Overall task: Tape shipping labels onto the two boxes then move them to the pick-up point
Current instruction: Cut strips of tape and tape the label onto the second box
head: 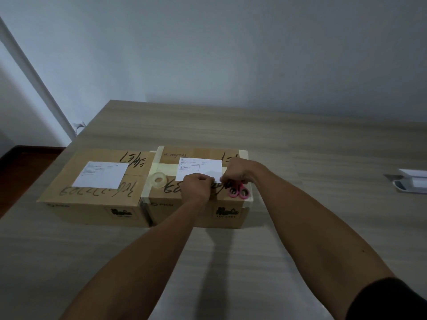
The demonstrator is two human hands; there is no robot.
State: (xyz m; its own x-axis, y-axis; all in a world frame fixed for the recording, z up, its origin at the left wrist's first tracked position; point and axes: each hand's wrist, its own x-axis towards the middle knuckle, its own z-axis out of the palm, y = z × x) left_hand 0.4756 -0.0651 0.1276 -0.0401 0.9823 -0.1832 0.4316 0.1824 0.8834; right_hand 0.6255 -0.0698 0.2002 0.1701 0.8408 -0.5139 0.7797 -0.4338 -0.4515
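Setting: 2 cardboard boxes sit side by side, touching, on a pale wood-grain worktop point(300, 144) against a grey wall.
Left box point(92, 197): a white shipping label point(101, 174) lies flat on its top, among black marker scrawl.
Right box point(198, 204): a second label point(200, 168) lies on top; a clear tape roll point(159, 180) rests at its left edge, pink-handled scissors point(239, 192) near its right front corner.
Left hand point(196, 183): grip curled, fingertips pinching at the near edge of the right label.
Right hand point(235, 172): grip likewise clenched at that edge, fingertips almost meeting the left; any tape between them is too small to tell.
Far right: a white device point(411, 181) lies on the worktop edge.
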